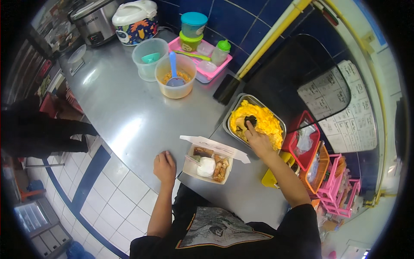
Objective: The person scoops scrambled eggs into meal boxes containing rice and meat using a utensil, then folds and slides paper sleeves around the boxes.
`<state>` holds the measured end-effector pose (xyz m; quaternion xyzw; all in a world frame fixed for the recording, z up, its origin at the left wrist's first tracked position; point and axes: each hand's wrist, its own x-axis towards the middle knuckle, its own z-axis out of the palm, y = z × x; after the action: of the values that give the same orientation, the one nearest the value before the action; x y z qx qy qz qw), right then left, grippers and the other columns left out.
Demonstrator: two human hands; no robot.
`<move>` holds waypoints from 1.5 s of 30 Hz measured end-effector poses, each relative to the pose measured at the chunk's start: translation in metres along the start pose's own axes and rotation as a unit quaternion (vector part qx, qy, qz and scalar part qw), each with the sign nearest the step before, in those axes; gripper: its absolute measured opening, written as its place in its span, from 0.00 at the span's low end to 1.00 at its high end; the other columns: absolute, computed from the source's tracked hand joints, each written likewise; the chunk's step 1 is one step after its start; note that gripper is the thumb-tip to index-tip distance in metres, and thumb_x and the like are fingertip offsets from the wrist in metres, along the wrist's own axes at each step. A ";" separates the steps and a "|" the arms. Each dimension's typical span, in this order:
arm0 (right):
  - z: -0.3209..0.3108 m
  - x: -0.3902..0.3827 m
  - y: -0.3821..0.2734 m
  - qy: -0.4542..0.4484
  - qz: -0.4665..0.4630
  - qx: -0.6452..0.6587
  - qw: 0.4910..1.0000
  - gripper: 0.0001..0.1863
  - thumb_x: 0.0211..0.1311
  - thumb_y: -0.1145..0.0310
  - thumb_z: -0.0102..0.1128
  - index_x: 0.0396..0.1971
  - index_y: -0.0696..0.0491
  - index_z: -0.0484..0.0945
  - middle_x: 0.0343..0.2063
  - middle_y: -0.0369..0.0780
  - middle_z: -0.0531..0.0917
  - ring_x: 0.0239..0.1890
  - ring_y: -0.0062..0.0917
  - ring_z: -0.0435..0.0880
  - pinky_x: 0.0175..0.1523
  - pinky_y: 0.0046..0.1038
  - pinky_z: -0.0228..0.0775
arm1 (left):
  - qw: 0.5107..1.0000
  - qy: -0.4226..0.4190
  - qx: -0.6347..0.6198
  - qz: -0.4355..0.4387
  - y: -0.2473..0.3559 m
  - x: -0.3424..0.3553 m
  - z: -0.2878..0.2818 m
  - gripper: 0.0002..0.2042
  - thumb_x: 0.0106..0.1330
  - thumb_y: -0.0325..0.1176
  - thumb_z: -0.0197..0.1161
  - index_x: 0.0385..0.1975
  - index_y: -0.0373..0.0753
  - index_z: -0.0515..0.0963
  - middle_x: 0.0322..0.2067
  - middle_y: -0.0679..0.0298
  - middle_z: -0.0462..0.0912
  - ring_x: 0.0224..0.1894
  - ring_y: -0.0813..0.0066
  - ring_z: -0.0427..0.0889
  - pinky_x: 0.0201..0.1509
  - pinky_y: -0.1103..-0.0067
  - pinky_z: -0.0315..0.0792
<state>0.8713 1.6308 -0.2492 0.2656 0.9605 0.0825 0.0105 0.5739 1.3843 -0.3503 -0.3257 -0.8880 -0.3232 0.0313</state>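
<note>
My right hand (pixel 257 140) reaches over a steel tray (pixel 282 122) full of yellow scrambled egg (pixel 268 120). Its fingertips are closed at a small, dark, glossy item (pixel 249 121) on the egg; its exact kind is unclear. My left hand (pixel 164 165) lies curled at the edge of the steel table, with nothing visible in it. Between my hands stands an open white paper food box (pixel 199 176). Inside are a mound of white rice (pixel 206 167), browned pieces of food (pixel 221 167) and a bit of green.
Clear tubs, one with a blue-handled ladle (pixel 173 64), stand farther back beside a pink tray (pixel 224 68) of containers. A rice cooker (pixel 135 22) is at the far left. Red and orange baskets (pixel 305 139) line the right. Another person's dark-clothed leg (pixel 73 127) shows at left.
</note>
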 end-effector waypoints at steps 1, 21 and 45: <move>0.001 0.000 -0.001 0.001 -0.007 0.003 1.000 0.07 0.57 0.71 0.59 0.35 0.53 0.73 0.66 0.58 0.72 0.24 0.33 0.87 0.30 0.34 0.83 | 1.000 0.006 -0.005 0.003 -0.002 0.000 0.001 0.10 0.74 0.37 0.59 0.34 0.39 0.81 0.31 0.57 0.83 0.34 0.55 0.82 0.37 0.63 0.75; -0.043 0.000 0.006 -0.096 0.088 0.178 0.975 0.13 0.70 0.59 0.57 0.36 0.55 0.76 0.40 0.53 0.86 0.29 0.46 0.87 0.35 0.44 0.78 | 1.000 0.006 -0.007 0.007 0.000 -0.001 -0.002 0.09 0.73 0.37 0.60 0.34 0.39 0.81 0.32 0.57 0.83 0.33 0.55 0.83 0.36 0.63 0.76; -0.040 -0.017 0.033 -0.083 0.315 0.592 0.737 0.13 0.70 0.65 0.65 0.32 0.58 0.74 0.25 0.41 0.82 0.19 0.23 0.83 0.22 0.26 0.71 | 0.999 0.007 0.018 0.025 0.004 -0.002 0.001 0.09 0.73 0.37 0.60 0.35 0.40 0.80 0.32 0.58 0.83 0.35 0.55 0.83 0.36 0.62 0.76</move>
<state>0.9005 1.6437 -0.2051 0.5112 0.6726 -0.5264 -0.0958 0.5777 1.3859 -0.3493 -0.3453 -0.8849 -0.3085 0.0511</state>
